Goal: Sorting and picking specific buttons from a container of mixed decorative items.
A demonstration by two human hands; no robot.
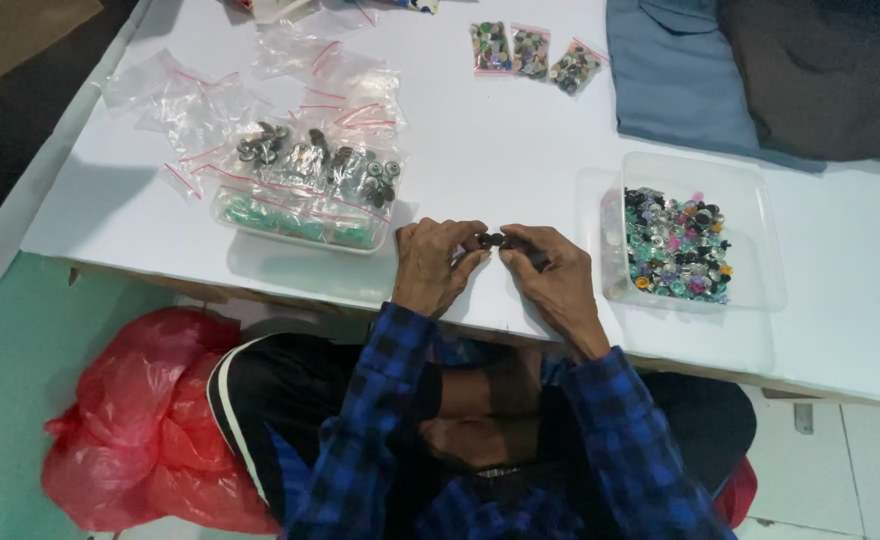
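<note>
My left hand (434,262) and my right hand (556,276) meet at the front edge of the white table (500,150). Together their fingertips pinch a few small dark buttons (491,240). A clear plastic tub (750,200) full of mixed coloured buttons (676,245) stands just right of my right hand. To the left of my left hand sits another clear tray (295,225), heaped with small zip bags of dark and silver buttons (320,165).
Empty zip bags (190,100) lie scattered at the back left. Three filled button bags (532,50) lie at the back centre. Folded blue cloth (675,70) and dark cloth (830,70) cover the back right. A red plastic bag (135,420) sits on the floor.
</note>
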